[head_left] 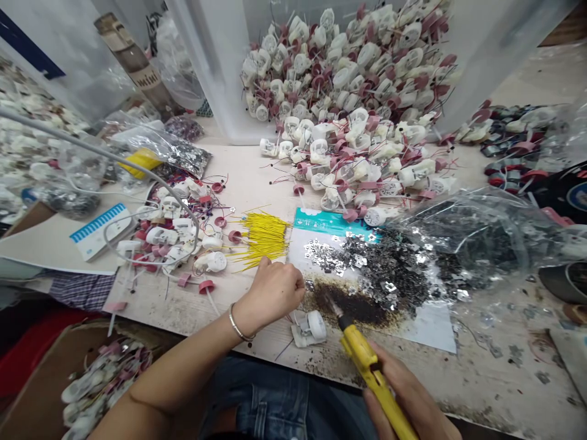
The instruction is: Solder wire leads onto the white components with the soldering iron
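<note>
My right hand [403, 391] grips a yellow soldering iron [369, 366], its dark tip pointing up and left over a brown, scorched-looking patch [353, 302] on the white sheet. Closed in a pinch, my left hand [277, 287] is just left of that patch; whatever its fingers hold is hidden. Beyond it lies a fan of yellow wires [266, 239]. Between my hands, near the table edge, rests a white plastic part with a round wheel [315, 327]. Small silvery metal plates [325, 256] are heaped on the sheet behind the brown patch.
A large translucent bin [206, 73] spills white and pink parts [362, 153] onto the table. More such parts [169, 235] lie at left under a grey cable loop [104, 235]. A clear plastic bag [481, 226] covers the right side. A box [41, 373] stands below left.
</note>
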`<action>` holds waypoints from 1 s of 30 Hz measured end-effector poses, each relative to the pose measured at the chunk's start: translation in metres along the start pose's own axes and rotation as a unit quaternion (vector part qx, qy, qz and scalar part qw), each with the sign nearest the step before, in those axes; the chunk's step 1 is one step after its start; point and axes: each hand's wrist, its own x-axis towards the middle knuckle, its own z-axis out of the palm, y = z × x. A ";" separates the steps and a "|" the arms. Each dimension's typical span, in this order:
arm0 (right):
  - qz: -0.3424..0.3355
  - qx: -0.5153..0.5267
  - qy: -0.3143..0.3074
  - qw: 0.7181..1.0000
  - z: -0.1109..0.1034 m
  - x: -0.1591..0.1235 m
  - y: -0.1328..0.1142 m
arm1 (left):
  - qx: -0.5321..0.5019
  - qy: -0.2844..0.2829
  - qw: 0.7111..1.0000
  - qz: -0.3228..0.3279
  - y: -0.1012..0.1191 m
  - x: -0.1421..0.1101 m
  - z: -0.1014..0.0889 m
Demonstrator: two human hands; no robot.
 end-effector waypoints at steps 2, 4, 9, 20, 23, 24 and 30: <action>-0.036 0.014 0.001 0.999 0.010 0.001 0.004 | 0.003 0.002 1.000 0.000 0.000 0.000 0.000; -0.037 0.020 -0.001 0.999 0.026 0.003 0.006 | 0.006 0.006 1.000 -0.002 -0.001 0.000 0.001; -0.021 -0.003 0.015 1.000 0.055 0.004 0.005 | -0.006 0.008 1.000 0.001 0.002 -0.005 0.006; -0.019 -0.045 0.064 0.997 0.030 0.009 0.010 | 0.076 0.189 0.977 -0.060 -0.035 0.007 0.000; -0.014 -0.035 0.069 0.997 0.030 0.008 0.010 | 0.077 0.214 0.973 -0.047 -0.050 0.014 0.000; -0.014 -0.038 0.071 0.997 0.028 0.008 0.009 | 0.070 0.223 0.972 -0.038 -0.053 0.015 0.000; -0.018 -0.054 0.102 0.993 0.016 0.006 0.012 | 0.056 0.254 0.966 -0.015 -0.058 0.018 0.004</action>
